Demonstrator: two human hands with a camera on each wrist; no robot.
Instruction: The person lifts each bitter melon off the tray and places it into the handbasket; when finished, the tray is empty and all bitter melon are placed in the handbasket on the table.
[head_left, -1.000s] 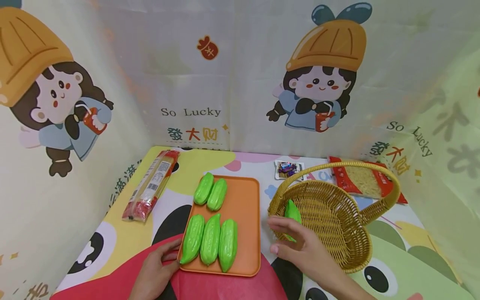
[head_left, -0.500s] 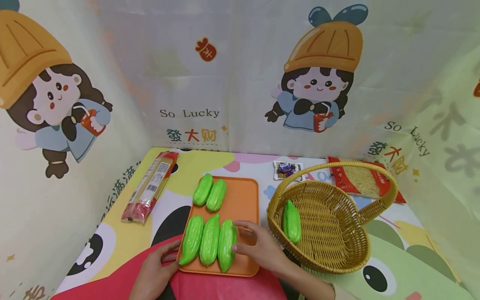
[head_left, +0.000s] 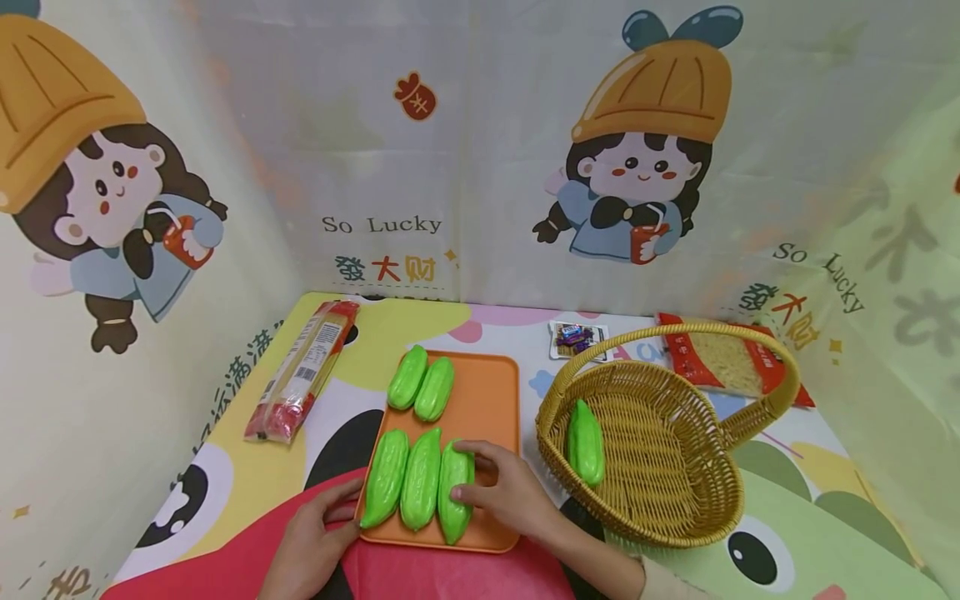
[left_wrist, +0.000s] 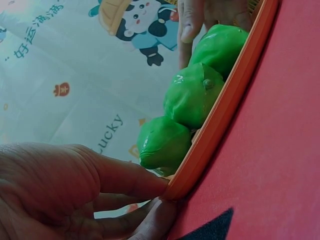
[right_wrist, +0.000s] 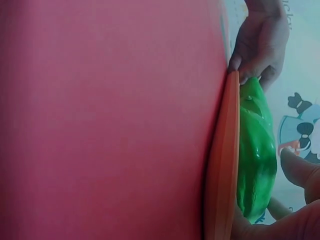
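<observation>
The right hand (head_left: 510,493) lies on the orange tray (head_left: 491,400), its fingers (head_left: 468,450) curled over the near-row gourd (head_left: 455,490) closest to them, thumb against the gourd's right flank; the grasp is closing round that gourd, which lies flat on the tray. Two more gourds (head_left: 405,479) lie just beyond the fingertips, touching side by side in the same row. A further pair (head_left: 422,387) lies ahead of the fingers at the tray's far end.

The left hand (head_left: 307,546) pinches the tray's near left corner, thumb on the rim, fingers beneath, as the left wrist view shows (left_wrist: 165,192).

Behind the right hand's knuckles stands a wicker basket (head_left: 697,508) with one gourd (head_left: 585,442) inside. A noodle pack (head_left: 303,371) lies well beyond the left fingers. Another pack (head_left: 723,358) and a small packet (head_left: 576,337) lie past the basket.
</observation>
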